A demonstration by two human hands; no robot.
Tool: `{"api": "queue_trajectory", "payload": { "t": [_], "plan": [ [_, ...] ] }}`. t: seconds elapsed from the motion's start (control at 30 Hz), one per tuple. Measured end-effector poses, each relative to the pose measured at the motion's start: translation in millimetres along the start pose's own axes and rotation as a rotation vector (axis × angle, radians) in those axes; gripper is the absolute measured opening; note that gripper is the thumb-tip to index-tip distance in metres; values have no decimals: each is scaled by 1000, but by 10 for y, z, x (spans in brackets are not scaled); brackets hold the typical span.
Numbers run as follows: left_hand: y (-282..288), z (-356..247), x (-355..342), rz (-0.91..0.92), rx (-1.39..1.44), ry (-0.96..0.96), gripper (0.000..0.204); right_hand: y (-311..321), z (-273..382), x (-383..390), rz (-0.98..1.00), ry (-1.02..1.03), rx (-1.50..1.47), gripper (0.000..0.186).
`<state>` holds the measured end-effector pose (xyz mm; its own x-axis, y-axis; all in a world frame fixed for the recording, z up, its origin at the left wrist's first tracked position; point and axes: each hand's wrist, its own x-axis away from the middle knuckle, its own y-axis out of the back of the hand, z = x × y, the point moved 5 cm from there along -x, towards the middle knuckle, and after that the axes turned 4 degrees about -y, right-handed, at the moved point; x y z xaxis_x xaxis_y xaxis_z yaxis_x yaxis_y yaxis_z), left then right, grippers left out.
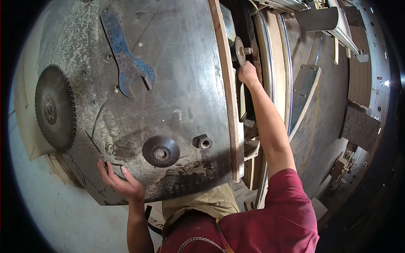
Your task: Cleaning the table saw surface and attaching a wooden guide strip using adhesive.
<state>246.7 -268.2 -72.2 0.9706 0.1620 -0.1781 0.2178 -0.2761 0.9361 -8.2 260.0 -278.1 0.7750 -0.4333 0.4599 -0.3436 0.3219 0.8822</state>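
Note:
My left hand (122, 182) rests at the near left edge of the grey metal table (190, 84), its fingers apart and nothing in them. Beyond those fingertips lies a small metal cylinder (119, 150). A dark round flange (161, 152) with a central hole and a hex nut (204, 142) sit to its right. My right hand (248, 74) reaches far into the slot beside the table, curled just below a metal disc (240, 49) on a threaded spindle (247, 50). What its fingers grip is hidden.
A toothed circular saw blade (50, 107) lies at the table's left side. Farther back rests a large blue open-ended wrench (126, 55). A wooden strip (228, 84) runs along the slot, with metal rails (288, 71) and a long panel beyond it.

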Motion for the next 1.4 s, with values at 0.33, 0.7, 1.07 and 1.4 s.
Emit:
{"api": "queue_trajectory", "payload": {
  "t": [0.33, 0.7, 1.07, 1.4],
  "plan": [
    [-3, 24, -2, -9, 17, 4, 47, 447, 360, 269, -74, 141, 203, 20],
    [16, -55, -62, -9, 12, -47, 46, 1219, 153, 506, 20, 229, 93, 37],
    [-5, 4, -15, 7, 17, -50, 47, 1954, -1409, 3630, -266, 320, -92, 24],
    [-17, 48, -10, 14, -1, -27, 49, 157, -3679, 6027, 405, -358, 398, 44]
  ]
}}
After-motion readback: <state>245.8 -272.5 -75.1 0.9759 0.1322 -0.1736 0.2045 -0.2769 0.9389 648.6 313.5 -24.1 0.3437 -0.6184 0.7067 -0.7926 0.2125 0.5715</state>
